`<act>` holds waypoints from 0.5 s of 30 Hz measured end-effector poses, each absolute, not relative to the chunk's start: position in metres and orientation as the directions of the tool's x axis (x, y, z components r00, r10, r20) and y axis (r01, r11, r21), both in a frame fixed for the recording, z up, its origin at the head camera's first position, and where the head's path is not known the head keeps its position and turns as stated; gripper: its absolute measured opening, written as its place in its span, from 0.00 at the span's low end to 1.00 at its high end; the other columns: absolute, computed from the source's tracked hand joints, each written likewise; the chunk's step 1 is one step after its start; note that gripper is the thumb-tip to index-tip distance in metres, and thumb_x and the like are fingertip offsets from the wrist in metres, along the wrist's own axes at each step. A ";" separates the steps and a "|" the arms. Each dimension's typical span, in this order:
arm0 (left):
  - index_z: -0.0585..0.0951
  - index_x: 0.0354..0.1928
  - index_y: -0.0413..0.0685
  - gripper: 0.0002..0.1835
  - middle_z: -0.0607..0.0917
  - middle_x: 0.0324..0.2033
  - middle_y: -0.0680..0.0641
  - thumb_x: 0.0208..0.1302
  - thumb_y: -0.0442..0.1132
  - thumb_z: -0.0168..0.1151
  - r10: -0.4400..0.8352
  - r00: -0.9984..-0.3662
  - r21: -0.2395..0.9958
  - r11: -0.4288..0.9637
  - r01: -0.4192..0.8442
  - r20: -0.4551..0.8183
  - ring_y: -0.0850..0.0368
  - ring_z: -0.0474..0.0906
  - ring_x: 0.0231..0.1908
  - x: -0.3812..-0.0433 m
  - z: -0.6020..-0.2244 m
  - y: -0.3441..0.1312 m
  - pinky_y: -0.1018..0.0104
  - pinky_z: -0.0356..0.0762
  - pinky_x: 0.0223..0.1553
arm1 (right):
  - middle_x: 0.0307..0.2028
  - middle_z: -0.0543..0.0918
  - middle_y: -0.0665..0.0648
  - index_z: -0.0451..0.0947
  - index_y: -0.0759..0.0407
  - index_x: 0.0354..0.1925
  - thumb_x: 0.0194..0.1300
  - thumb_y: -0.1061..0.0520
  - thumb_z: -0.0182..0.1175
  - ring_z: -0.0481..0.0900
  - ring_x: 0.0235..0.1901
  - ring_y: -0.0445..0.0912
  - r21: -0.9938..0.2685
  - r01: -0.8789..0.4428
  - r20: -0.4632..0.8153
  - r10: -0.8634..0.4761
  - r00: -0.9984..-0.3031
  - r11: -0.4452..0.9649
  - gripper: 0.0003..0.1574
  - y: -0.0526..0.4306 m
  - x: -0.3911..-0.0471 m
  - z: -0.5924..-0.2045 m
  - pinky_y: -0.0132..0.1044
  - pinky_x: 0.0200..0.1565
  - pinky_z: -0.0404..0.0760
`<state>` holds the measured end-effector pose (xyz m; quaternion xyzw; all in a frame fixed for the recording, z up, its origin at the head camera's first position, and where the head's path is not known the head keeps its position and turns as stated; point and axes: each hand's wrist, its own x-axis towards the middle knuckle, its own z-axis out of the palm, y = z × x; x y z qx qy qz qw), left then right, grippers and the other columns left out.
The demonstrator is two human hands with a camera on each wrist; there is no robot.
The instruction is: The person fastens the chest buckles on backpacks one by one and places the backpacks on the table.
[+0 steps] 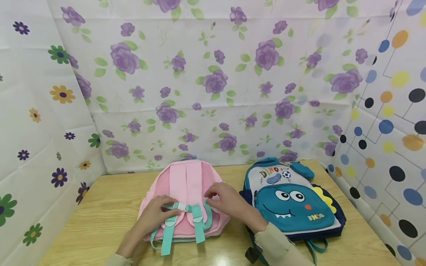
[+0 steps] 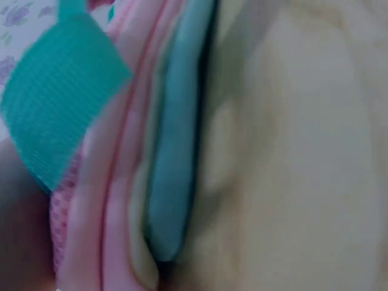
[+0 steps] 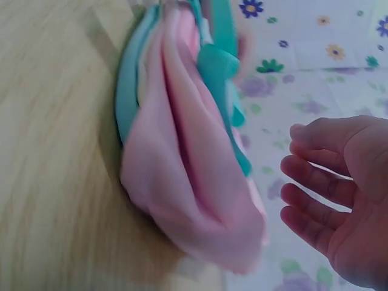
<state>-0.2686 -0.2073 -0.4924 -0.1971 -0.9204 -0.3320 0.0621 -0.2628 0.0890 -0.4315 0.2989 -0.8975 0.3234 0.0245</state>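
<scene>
A pink backpack (image 1: 178,177) lies on the table with its shoulder straps facing up. Teal webbing (image 1: 198,227) hangs from both straps, and a white buckle (image 1: 182,207) on a teal strap sits across them. My left hand (image 1: 154,216) pinches the left end of this buckle between thumb and fingers. Over the pack's right side is my right hand (image 1: 229,201), its fingers loosely bent and holding nothing. The right wrist view shows that right hand (image 3: 348,188) apart from the pink side (image 3: 188,163). A teal strap (image 2: 66,97) crosses the left wrist view.
A blue and white dinosaur backpack (image 1: 293,207) lies at the right, close to my right forearm. The wooden table (image 1: 93,210) meets a flowered cloth backdrop (image 1: 186,92) at the back.
</scene>
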 end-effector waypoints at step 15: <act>0.85 0.44 0.56 0.17 0.80 0.44 0.57 0.61 0.58 0.68 0.355 -0.833 0.299 0.814 0.499 0.423 0.51 0.73 0.49 -0.255 -0.463 -0.182 0.46 0.66 0.56 | 0.40 0.84 0.48 0.84 0.51 0.45 0.68 0.55 0.63 0.82 0.43 0.49 -0.583 -0.492 0.294 -0.396 -0.870 0.647 0.08 0.164 -0.260 -0.423 0.48 0.46 0.82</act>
